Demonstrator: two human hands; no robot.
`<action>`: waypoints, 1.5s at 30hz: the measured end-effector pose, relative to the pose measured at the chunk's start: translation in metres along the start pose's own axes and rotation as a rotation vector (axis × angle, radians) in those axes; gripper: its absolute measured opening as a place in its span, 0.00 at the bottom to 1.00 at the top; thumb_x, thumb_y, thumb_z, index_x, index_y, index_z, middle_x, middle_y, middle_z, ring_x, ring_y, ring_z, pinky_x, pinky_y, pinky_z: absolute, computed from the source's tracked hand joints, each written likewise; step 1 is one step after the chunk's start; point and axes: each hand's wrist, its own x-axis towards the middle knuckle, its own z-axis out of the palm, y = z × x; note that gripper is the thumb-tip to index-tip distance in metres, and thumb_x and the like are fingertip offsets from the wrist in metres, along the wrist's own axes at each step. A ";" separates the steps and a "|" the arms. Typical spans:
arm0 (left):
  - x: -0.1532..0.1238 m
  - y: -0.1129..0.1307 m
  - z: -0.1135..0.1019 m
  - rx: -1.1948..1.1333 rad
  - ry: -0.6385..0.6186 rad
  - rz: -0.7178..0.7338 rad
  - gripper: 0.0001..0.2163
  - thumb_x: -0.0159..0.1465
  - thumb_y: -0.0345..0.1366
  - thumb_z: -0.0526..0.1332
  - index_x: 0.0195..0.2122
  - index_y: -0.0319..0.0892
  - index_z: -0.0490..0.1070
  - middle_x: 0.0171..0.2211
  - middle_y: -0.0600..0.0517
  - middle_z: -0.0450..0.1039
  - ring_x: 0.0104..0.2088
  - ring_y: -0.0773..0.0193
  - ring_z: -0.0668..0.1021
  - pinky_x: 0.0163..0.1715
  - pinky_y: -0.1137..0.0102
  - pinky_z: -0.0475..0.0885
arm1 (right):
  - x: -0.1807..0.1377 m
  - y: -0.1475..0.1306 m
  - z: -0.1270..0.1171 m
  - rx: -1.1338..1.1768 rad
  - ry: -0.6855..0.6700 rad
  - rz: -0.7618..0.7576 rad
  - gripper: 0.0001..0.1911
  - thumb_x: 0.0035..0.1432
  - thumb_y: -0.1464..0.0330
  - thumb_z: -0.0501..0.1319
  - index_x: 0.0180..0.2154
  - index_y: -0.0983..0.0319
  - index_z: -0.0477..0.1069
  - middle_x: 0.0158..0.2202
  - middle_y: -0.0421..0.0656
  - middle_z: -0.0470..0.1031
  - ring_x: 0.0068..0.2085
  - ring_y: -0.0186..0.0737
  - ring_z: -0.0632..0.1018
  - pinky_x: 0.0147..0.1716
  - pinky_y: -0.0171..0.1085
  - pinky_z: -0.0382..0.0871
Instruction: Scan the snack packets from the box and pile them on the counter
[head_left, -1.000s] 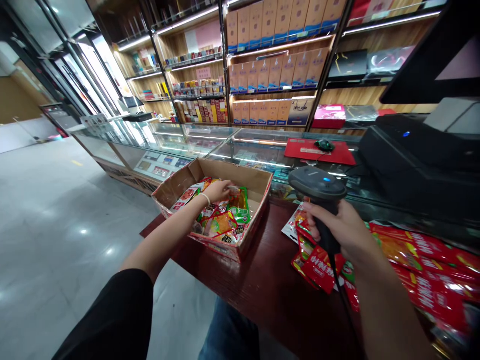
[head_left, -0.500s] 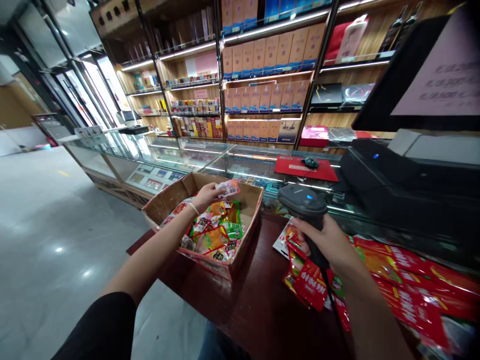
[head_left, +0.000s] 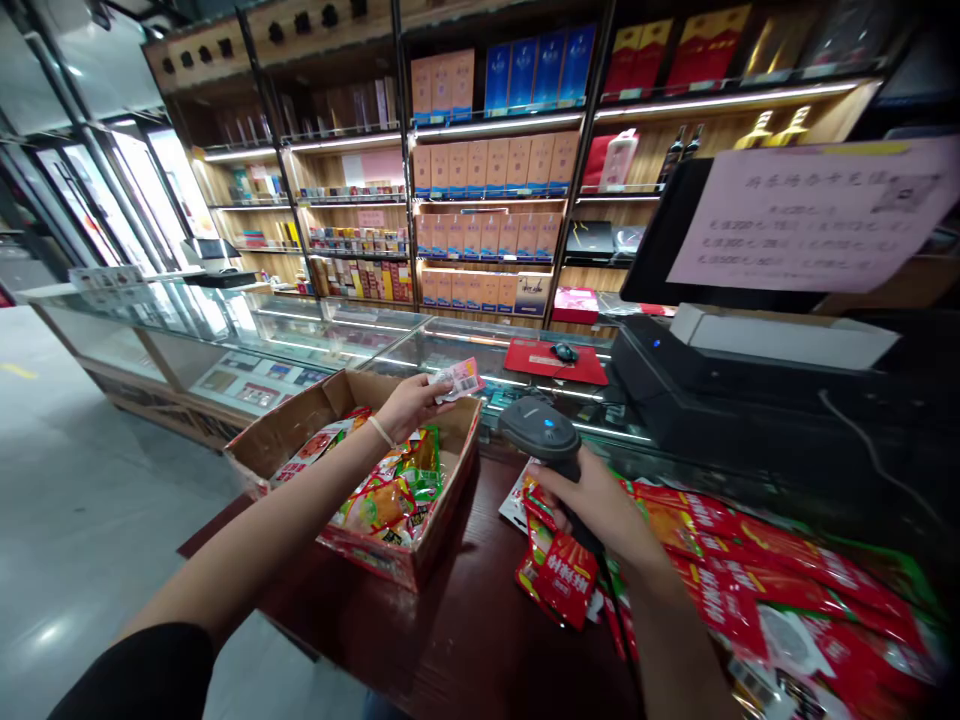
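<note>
Left hand (head_left: 409,405) pinches 1 pink packet (head_left: 459,380) above the cardboard box (head_left: 281,440), right hand (head_left: 592,500) wraps the scanner (head_left: 541,435) just beside it: scanning seems in hand, needing the packet's barcode faced squarely toward the scanner head.

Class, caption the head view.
Left hand holds a pink packet above the cardboard box; right hand grips a barcode scanner.

Small pink packet (head_left: 459,379) aloft, black scanner (head_left: 544,435) upright

The left hand (head_left: 409,403)'s pink plastic packet (head_left: 459,379) is glossy; brown cardboard box (head_left: 289,435) beneath it, matt; right hand (head_left: 592,497)'s black plastic scanner (head_left: 540,432), matt.
</note>
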 end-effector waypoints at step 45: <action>-0.004 -0.181 0.271 1.119 -1.005 0.684 0.14 0.64 0.34 0.57 0.49 0.43 0.75 0.49 0.44 0.77 0.50 0.54 0.77 0.53 0.62 0.68 | -0.111 0.062 -0.190 0.455 0.863 -0.157 0.19 0.50 0.54 0.66 0.36 0.54 0.60 0.20 0.32 0.67 0.16 0.32 0.68 0.13 0.31 0.64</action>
